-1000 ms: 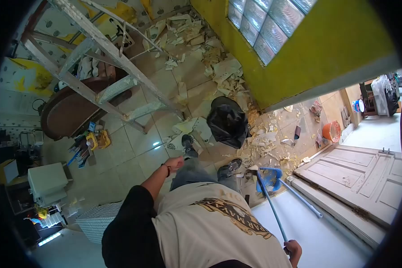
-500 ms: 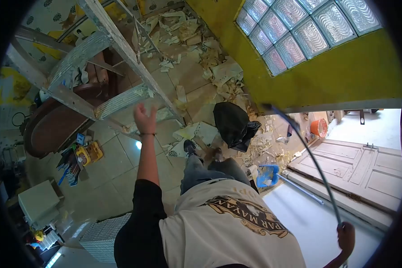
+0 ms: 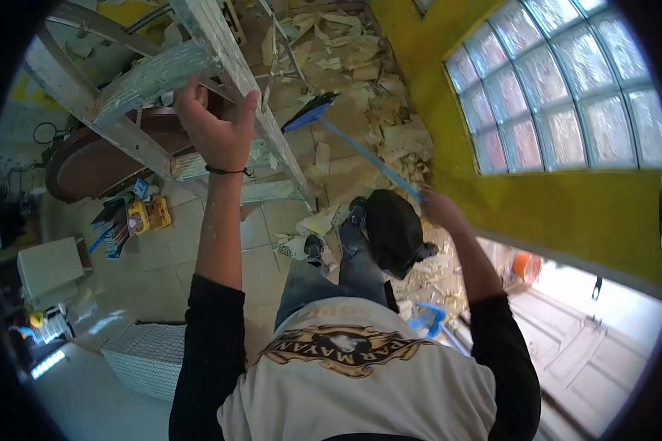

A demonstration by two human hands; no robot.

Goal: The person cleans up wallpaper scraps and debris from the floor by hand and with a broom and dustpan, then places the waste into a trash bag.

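Note:
My right hand (image 3: 443, 212) is wrapped round the light-blue handle of a broom (image 3: 375, 160). The broom reaches away to the upper left, and its blue head with dark bristles (image 3: 309, 115) is beside the ladder's rail, over the littered tiles. My left hand (image 3: 217, 132) is held up with its thumb apart from its bent fingers, empty, and overlaps the worn stepladder (image 3: 232, 55) in this view. Close below my right hand stands a full black bag (image 3: 393, 231), next to my feet. Torn wallpaper scraps (image 3: 404, 140) cover the floor along the yellow wall.
A blue dustpan (image 3: 426, 320) lies right of my legs, near a white panelled door (image 3: 566, 331). An orange bucket (image 3: 526, 267) is beyond it. Left are a yellow toolbox (image 3: 148, 214), a brown oval tabletop (image 3: 95, 158) and a white box (image 3: 50, 266).
My right hand has come from the far lower right to the middle, swinging the broom across toward the ladder. My left hand has risen toward the ladder. The view has shifted.

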